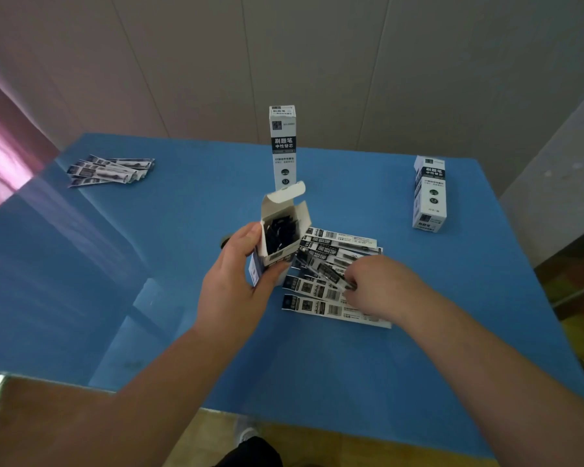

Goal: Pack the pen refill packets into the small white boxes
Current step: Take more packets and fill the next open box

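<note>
Left hand: the left hand [231, 281] gripped the open box [281, 235] from the side, thumb on its near face and fingers wrapped round behind, holding it tilted above the table.
Open box: its top flap [289, 193] stood up and back; the mouth faced the camera, and dark ends of packets already inside showed in the opening.
Right hand: the right hand [381, 286] lay low over the spread of packets, fingertips pinching one packet [321, 267] near its far end; that packet slanted up toward the mouth of the open box, its other end close to the box's lower edge.
Loose packets: a fan of refill packets [334, 298] lay flat on the table just right of the open box, partly under the right hand, overlapping one another, printed sides up with barcodes visible.
Second pile: a smaller heap of packets [110, 170] rested near the far left corner of the table, well apart from both hands.
Standing box: a closed box [283, 146] stood upright behind the open box, toward the far edge, touched by nothing.
Boxes at right: more closed white boxes [430, 193] stood close together near the far right edge, well apart from the hands; how many was hard to tell.
Table: the blue table [149, 281] carried everything, with a glossy reflection on its left half.
Surroundings: a pale panelled wall [317, 62] rose behind the table.
</note>
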`<action>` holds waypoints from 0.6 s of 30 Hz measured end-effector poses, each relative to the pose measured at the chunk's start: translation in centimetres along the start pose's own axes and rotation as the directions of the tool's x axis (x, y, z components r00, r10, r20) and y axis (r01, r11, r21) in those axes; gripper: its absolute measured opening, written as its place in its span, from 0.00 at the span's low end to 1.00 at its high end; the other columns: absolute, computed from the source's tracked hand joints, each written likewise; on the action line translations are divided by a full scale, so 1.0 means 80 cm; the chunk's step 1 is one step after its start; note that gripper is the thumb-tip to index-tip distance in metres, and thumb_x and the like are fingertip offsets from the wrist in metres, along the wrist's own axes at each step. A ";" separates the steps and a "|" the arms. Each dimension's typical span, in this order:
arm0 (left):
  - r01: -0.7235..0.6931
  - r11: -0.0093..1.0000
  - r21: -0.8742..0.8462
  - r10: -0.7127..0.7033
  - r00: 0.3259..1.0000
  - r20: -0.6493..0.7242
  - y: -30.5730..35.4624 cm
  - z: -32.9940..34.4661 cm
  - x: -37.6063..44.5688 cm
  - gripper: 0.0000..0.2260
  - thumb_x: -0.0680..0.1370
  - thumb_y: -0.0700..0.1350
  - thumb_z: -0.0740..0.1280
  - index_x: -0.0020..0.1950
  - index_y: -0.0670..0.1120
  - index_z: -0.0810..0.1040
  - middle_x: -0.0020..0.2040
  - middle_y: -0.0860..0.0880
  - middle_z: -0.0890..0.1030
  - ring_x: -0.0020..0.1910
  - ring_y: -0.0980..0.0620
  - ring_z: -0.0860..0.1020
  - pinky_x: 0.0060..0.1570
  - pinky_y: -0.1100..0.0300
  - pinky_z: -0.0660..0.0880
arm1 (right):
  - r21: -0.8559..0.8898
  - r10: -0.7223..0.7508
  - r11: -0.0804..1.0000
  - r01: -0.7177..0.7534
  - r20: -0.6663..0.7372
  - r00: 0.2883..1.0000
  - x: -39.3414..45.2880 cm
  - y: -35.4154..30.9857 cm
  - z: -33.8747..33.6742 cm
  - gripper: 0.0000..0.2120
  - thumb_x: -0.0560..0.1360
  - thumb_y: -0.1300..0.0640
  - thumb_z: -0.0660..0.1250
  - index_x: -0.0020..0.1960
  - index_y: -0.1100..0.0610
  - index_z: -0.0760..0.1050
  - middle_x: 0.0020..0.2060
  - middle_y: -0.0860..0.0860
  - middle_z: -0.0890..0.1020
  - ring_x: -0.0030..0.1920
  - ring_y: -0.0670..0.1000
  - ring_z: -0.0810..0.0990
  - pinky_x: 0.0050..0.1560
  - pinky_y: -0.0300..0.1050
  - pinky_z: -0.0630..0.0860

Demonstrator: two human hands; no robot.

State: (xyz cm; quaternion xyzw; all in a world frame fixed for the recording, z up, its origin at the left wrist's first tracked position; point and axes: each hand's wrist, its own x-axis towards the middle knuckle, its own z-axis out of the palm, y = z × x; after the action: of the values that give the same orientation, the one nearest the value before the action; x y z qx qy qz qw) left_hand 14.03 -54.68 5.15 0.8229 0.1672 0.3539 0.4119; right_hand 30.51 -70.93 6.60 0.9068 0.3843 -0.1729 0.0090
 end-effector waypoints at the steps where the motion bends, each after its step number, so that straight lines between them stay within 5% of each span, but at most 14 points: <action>1: 0.005 1.000 -0.001 -0.005 1.000 -0.001 0.000 0.000 0.000 0.23 0.73 0.65 0.65 0.68 0.66 0.66 0.65 0.79 0.69 0.65 0.74 0.72 0.61 0.75 0.70 | 0.043 0.008 0.999 -0.008 0.004 1.000 0.000 0.002 -0.004 0.10 0.74 0.54 0.67 0.34 0.55 0.74 0.31 0.50 0.77 0.32 0.50 0.77 0.29 0.41 0.67; 5: 0.010 1.000 0.015 -0.010 1.000 0.002 0.002 -0.001 0.000 0.23 0.73 0.64 0.65 0.68 0.67 0.65 0.64 0.80 0.69 0.64 0.74 0.71 0.61 0.75 0.70 | 0.225 0.054 0.973 -0.056 0.018 0.998 -0.004 0.013 -0.026 0.09 0.71 0.53 0.70 0.34 0.55 0.76 0.28 0.51 0.77 0.28 0.50 0.75 0.29 0.40 0.67; 7: 0.007 1.000 0.028 -0.007 1.000 0.011 0.003 0.000 0.000 0.23 0.73 0.63 0.65 0.67 0.66 0.67 0.64 0.80 0.68 0.64 0.75 0.71 0.62 0.71 0.72 | 0.298 0.070 0.952 -0.074 0.023 0.997 -0.006 0.019 -0.036 0.05 0.70 0.53 0.71 0.40 0.54 0.81 0.33 0.52 0.83 0.33 0.52 0.81 0.32 0.43 0.73; 10: 0.010 0.999 0.031 -0.011 1.000 0.013 0.001 0.000 0.000 0.25 0.73 0.59 0.67 0.70 0.62 0.68 0.64 0.81 0.68 0.64 0.75 0.71 0.61 0.66 0.75 | 0.378 0.103 0.919 -0.116 0.055 0.993 -0.007 0.027 -0.042 0.11 0.69 0.53 0.72 0.48 0.58 0.82 0.43 0.58 0.85 0.40 0.56 0.84 0.40 0.50 0.79; 13: 0.012 1.000 0.025 -0.013 1.000 0.024 0.001 -0.001 0.000 0.24 0.73 0.59 0.67 0.69 0.63 0.68 0.63 0.81 0.68 0.64 0.76 0.70 0.61 0.67 0.75 | 0.417 0.130 0.895 -0.160 0.098 0.987 -0.006 0.031 -0.039 0.07 0.70 0.55 0.71 0.45 0.58 0.83 0.40 0.58 0.84 0.35 0.52 0.78 0.38 0.44 0.73; 18: -0.016 1.000 0.026 0.015 0.999 0.042 0.005 -0.003 0.000 0.22 0.74 0.61 0.65 0.67 0.66 0.67 0.63 0.81 0.68 0.63 0.77 0.70 0.59 0.74 0.71 | 0.474 0.167 0.854 -0.214 0.140 0.976 -0.001 0.035 -0.033 0.06 0.76 0.55 0.70 0.44 0.57 0.82 0.43 0.55 0.86 0.35 0.50 0.83 0.42 0.47 0.82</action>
State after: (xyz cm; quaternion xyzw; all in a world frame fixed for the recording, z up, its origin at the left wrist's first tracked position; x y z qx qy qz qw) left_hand 13.85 -54.75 5.56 0.8367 0.1569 0.3373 0.4018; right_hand 33.23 -72.58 8.78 0.9042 0.2360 -0.3048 -0.1840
